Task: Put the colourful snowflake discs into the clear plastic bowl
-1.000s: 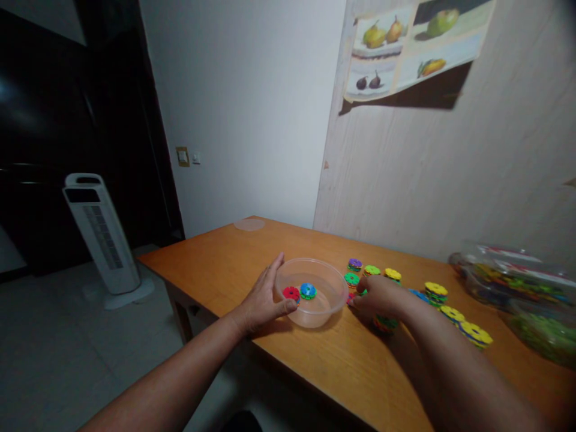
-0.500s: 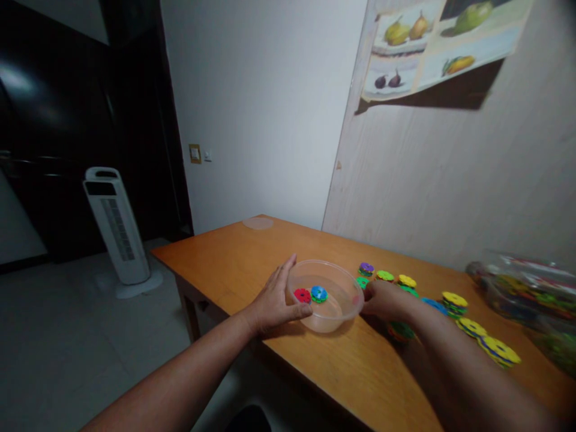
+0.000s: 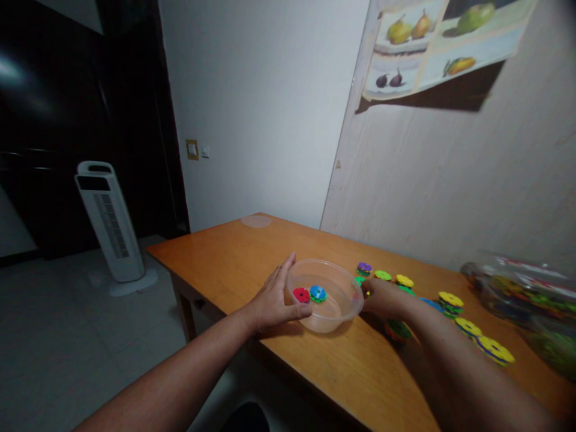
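Observation:
A clear plastic bowl (image 3: 326,324) stands near the table's front edge. My left hand (image 3: 279,300) grips its left side, thumb across the front and fingers along the rim. Inside lie a red notched plastic disc (image 3: 301,295) and a small blue-topped stack of discs (image 3: 318,293). My right hand (image 3: 380,297) is low on the table, close against the bowl's right side, fingers bent together. Its fingertips are mostly hidden; a bit of yellow-green shows beside them. A green disc (image 3: 359,280) lies just behind that hand.
Several disc stacks stand to the right, among them a purple-topped stack (image 3: 364,268) and a yellow-topped stack (image 3: 450,301). Clear containers of colourful pieces (image 3: 526,294) sit at far right. A round translucent lid (image 3: 256,221) lies at the table's far corner. A tower fan (image 3: 110,228) stands on the floor.
The view has shifted slightly. My left hand keeps its hold on the bowl. My right hand stays beside the bowl, and a yellow-green bit now shows at its fingers.

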The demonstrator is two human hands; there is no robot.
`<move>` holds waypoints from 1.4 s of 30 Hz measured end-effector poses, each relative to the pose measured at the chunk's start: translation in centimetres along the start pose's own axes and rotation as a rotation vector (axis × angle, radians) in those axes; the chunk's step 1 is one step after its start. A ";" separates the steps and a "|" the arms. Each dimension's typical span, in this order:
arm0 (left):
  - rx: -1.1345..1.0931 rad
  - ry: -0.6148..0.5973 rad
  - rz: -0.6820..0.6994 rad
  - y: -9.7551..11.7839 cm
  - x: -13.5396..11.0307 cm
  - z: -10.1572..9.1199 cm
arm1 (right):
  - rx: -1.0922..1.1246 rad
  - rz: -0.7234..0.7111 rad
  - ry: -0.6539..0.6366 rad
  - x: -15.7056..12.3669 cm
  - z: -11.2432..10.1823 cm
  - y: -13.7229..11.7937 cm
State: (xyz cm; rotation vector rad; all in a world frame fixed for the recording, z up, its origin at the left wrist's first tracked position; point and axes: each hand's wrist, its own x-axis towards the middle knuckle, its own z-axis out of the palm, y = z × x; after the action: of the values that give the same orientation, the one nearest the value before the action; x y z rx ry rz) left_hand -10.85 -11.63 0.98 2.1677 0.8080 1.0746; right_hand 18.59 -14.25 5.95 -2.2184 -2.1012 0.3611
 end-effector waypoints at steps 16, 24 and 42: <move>0.069 -0.045 -0.020 0.4 0.1 -0.1 | -0.034 0.073 -0.010 0.4 0.3 0.2; 0.100 -0.047 -0.022 0.3 0.1 -0.2 | -0.076 0.067 0.107 -0.1 -0.6 0.7; 0.111 -0.034 -0.004 0.3 0.0 -0.1 | 0.218 -0.028 -0.030 -0.1 -3.2 -8.9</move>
State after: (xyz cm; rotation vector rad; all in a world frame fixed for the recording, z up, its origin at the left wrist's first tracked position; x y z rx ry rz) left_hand -10.88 -11.75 1.25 2.2685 0.8750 1.0097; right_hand 10.54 -13.40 10.91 -2.0714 -1.9960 0.5942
